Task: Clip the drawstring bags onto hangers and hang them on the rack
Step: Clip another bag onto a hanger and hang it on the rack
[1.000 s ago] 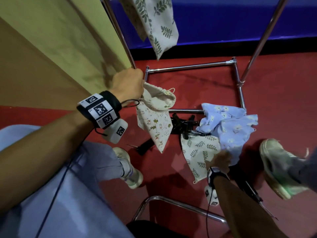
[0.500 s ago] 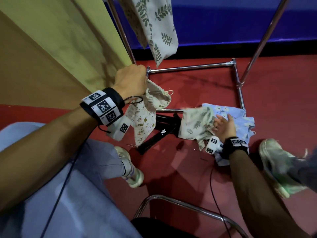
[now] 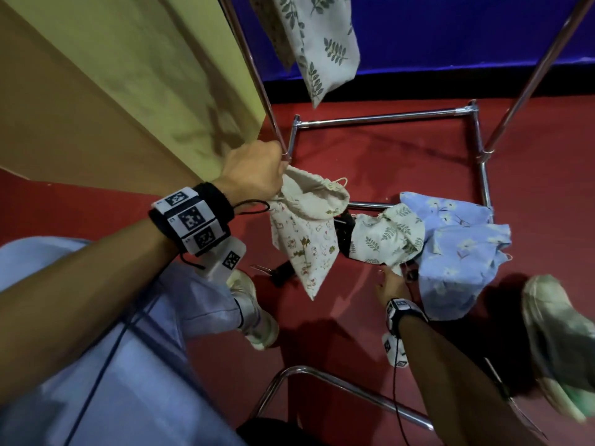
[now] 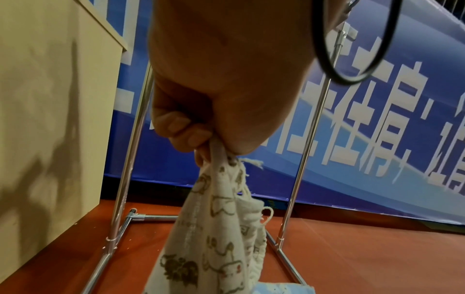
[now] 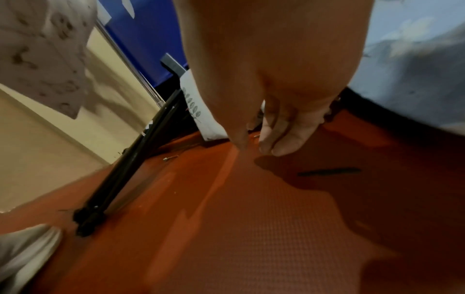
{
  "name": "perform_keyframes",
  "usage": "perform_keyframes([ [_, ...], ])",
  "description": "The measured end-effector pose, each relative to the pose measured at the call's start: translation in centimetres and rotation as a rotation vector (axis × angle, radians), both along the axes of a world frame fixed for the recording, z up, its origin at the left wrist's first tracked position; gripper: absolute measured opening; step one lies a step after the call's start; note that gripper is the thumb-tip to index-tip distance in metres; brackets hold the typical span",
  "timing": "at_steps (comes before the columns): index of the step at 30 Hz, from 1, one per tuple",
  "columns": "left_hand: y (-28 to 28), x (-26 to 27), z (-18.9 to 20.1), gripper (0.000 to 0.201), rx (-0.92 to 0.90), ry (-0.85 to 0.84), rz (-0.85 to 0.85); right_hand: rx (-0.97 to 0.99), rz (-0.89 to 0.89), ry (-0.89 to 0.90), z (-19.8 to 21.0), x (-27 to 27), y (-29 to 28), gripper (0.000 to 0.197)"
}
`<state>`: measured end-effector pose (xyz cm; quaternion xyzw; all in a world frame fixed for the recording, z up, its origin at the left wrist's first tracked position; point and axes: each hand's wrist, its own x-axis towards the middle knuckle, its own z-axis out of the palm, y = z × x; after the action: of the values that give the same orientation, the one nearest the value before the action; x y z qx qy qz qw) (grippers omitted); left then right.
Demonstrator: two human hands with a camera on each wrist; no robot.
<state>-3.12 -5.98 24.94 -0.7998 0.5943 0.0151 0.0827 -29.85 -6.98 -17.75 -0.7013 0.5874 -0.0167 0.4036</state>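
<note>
Here, left hand [image 3: 254, 170] grips cream bag [image 3: 306, 233].

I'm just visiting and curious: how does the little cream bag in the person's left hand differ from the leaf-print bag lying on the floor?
The cream cartoon-print bag hangs in the air, pinched at its top by the left hand; the leaf-print bag lies crumpled on the red floor, held by no hand. The cream bag carries small animal drawings, the leaf-print bag green sprigs. The cream bag hangs stretched to a point; the leaf-print bag is bunched against the blue floral bags. Both are pale cloth.
</note>
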Motion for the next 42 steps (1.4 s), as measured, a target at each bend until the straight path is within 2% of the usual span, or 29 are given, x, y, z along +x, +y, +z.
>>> perform_keyframes([
  [2,0.1,0.1,-0.4,0.022,0.021,-0.018,0.016,-0.075,0.008,0.017,-0.1,-0.6,-1.1,0.045],
  [6,0.1,0.8,-0.7,0.021,0.039,-0.012,0.014,-0.129,0.071,0.129,0.2,-0.1,-2.8,0.024],
  [9,-0.2,0.8,-0.6,0.021,0.032,0.007,0.008,-0.072,0.145,0.208,-1.1,0.6,-2.8,0.035],
  [11,-0.3,0.8,-0.4,0.021,0.028,0.007,0.005,-0.013,0.135,0.244,-0.9,1.0,-2.6,0.032],
  [13,-0.3,1.0,-0.4,0.022,0.033,0.011,0.003,0.077,0.13,0.202,0.1,1.9,-2.0,0.027],
  [15,-0.1,1.3,-0.4,0.026,0.047,0.024,0.023,0.17,0.223,0.055,2.1,3.6,-2.0,0.019],
  [17,0.3,1.6,-0.4,0.033,0.058,0.041,0.034,0.251,0.295,-0.056,5.4,5.5,-3.1,0.025],
  [19,0.8,1.8,-0.2,0.045,0.066,0.101,0.04,0.293,0.227,-0.137,10.4,7.4,-5.0,0.028],
  [20,1.3,1.8,0.0,0.051,0.063,0.149,0.046,0.244,0.162,-0.178,13.7,8.2,-6.0,0.03],
  [22,2.0,1.7,0.6,0.057,0.057,0.26,0.062,0.022,0.026,-0.324,20.1,9.8,-8.0,0.029],
  [24,2.6,1.5,1.4,0.056,0.051,0.346,0.09,-0.16,-0.09,-0.552,27.5,10.9,-9.1,0.023],
  [26,3.1,1.5,2.4,0.054,-0.018,0.474,0.14,-0.19,-0.024,-0.728,35.1,11.7,-8.9,0.023],
  [29,3.8,0.9,4.0,0.051,-0.17,0.628,0.158,0.03,0.23,-0.824,43.0,12.1,-7.0,0.018],
  [30,3.8,0.7,4.2,0.05,-0.212,0.675,0.166,0.086,0.302,-0.805,44.6,11.9,-6.0,0.017],
  [31,4.1,0.4,4.8,0.037,-0.262,0.739,0.147,0.106,0.359,-0.765,45.2,11.7,-5.3,0.017],
  [32,4.2,0.2,5.1,0.06,-0.325,0.806,0.156,0.088,0.407,-0.706,45.5,11.2,-4.6,0.017],
  [35,4.7,-0.6,5.6,0.044,-0.443,1.03,0.182,0.028,0.541,-0.508,44.7,8.7,-2.7,0.02],
  [38,5.0,-1.5,5.5,0.036,-0.518,1.239,0.27,-0.016,0.538,-0.426,43.6,6.4,-0.8,0.019],
  [40,5.0,-1.6,4.9,0.033,-0.535,1.3,0.343,-0.051,0.541,-0.381,43.5,6.0,0.0,0.018],
  [42,5.0,-1.5,4.1,0.032,-0.499,1.374,0.428,-0.063,0.612,-0.258,43.7,6.2,0.3,0.022],
])
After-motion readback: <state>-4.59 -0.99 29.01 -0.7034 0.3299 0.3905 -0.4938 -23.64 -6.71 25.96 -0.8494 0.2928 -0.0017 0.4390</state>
